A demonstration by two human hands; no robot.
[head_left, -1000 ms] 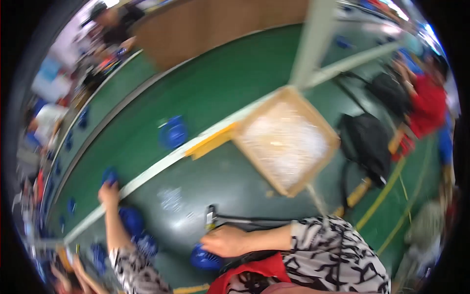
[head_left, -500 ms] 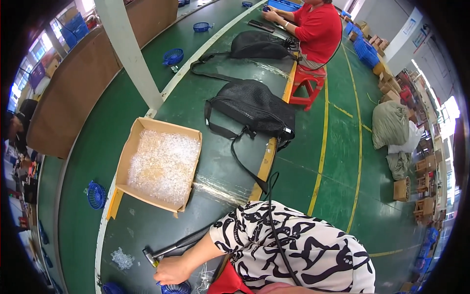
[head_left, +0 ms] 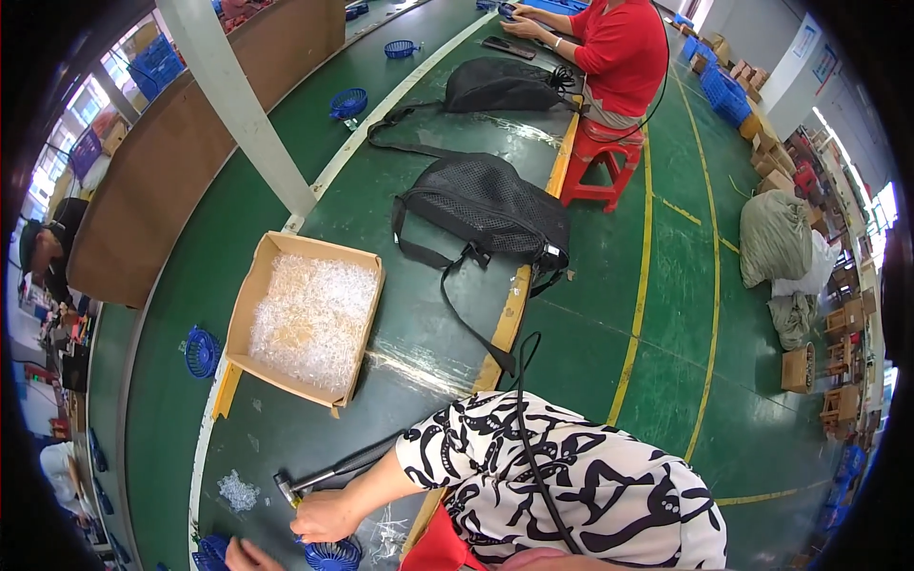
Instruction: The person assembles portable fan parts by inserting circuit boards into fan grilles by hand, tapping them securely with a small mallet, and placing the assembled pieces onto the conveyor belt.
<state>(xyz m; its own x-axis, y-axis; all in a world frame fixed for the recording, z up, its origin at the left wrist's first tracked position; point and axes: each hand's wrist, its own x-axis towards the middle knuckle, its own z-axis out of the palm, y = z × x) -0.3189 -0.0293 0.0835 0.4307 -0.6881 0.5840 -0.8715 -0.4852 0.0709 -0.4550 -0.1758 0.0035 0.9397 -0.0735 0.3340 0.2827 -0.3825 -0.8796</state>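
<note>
Resting beside the hammer, right hand touches a blue basket; grip state unclear.

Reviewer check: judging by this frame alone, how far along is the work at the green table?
Done: nothing finished can be told apart; a few blue round parts lie scattered on the green table.

In hand: the right hand rests on a blue round part beside a hammer; the left hand shows only at the frame's lower edge.

Left: the cardboard box holds many clear plastic pieces, and a small clear pile lies loose.
</note>
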